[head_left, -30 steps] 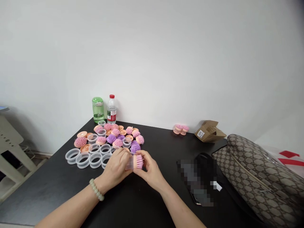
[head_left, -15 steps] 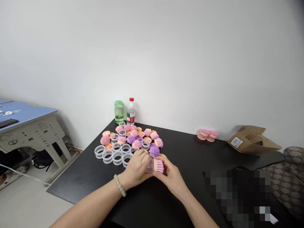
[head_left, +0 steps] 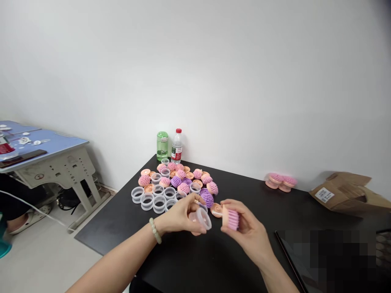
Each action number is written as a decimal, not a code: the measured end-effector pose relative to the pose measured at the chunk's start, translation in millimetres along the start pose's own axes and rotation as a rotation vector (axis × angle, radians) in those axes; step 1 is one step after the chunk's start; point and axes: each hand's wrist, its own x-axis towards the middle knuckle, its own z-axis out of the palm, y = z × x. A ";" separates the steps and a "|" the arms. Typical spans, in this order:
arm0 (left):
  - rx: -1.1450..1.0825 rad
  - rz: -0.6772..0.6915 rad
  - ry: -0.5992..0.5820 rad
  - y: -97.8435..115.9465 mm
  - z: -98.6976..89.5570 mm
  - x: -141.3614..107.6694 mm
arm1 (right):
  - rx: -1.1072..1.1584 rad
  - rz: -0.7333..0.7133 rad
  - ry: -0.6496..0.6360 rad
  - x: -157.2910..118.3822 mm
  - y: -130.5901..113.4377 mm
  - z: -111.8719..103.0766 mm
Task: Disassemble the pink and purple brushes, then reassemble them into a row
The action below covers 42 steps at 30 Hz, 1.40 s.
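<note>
"What is being held in the head view?"

"A clear cup (head_left: 204,219) is being gripped by the left hand (head_left: 183,215); a pink brush (head_left: 231,219) is being pinched by the right hand (head_left: 252,232)."

"Where?"

"Both are being held apart over the table (head_left: 198,260)."

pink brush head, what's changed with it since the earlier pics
The pink brush head, earlier up against the clear cup, is now apart from it, off to the right in the right hand. The left hand still holds the cup. The view swung left. Both bottles stayed put.
</note>
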 end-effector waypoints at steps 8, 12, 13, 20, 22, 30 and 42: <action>-0.184 0.063 0.148 14.4 -7.3 -1.0 | -0.096 0.374 -0.021 8.3 13.7 -27.5; -0.189 0.091 0.166 10.3 -6.9 0.8 | -0.188 0.376 -0.306 4.0 3.4 -16.7; -0.177 0.097 0.167 8.2 -7.1 1.4 | -0.234 0.355 -0.327 2.5 3.3 -12.7; -0.143 0.084 0.189 1.2 -4.9 4.1 | -0.447 0.144 -0.160 2.7 18.1 1.3; -0.157 0.086 0.184 0.9 -3.6 4.8 | -0.468 0.100 -0.067 4.4 17.5 -0.5; 0.129 0.124 0.233 -6.6 0.7 6.0 | -0.296 -0.056 -0.019 -2.3 4.5 9.6; 0.572 0.240 0.247 -8.7 5.5 4.6 | -0.207 0.079 -0.156 -9.8 14.6 28.3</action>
